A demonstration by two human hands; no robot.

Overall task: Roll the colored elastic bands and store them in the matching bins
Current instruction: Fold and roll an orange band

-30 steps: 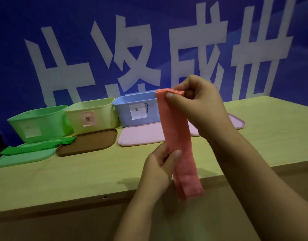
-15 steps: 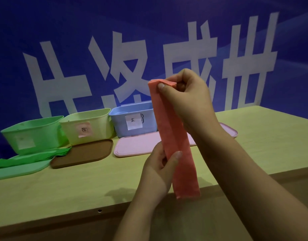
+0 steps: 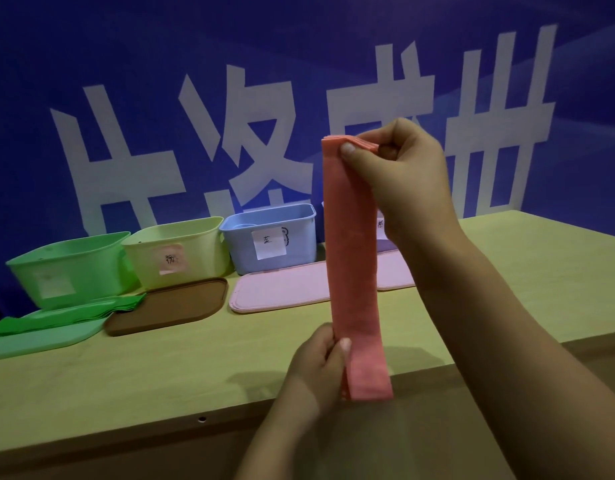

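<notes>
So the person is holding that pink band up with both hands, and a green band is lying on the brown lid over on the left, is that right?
Nearly. Both hands do hold the pink band up, the right hand pinching its top and the left hand gripping it near the bottom. But the head view shows the green band lying on the green lid, not the brown lid beside it.

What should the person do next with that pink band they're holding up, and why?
Probably start rolling it from the bottom end. The pink band hangs flat and unrolled, the right hand pinching its top and the left hand pinching it near the bottom, so nothing is ready for a bin yet.
</notes>
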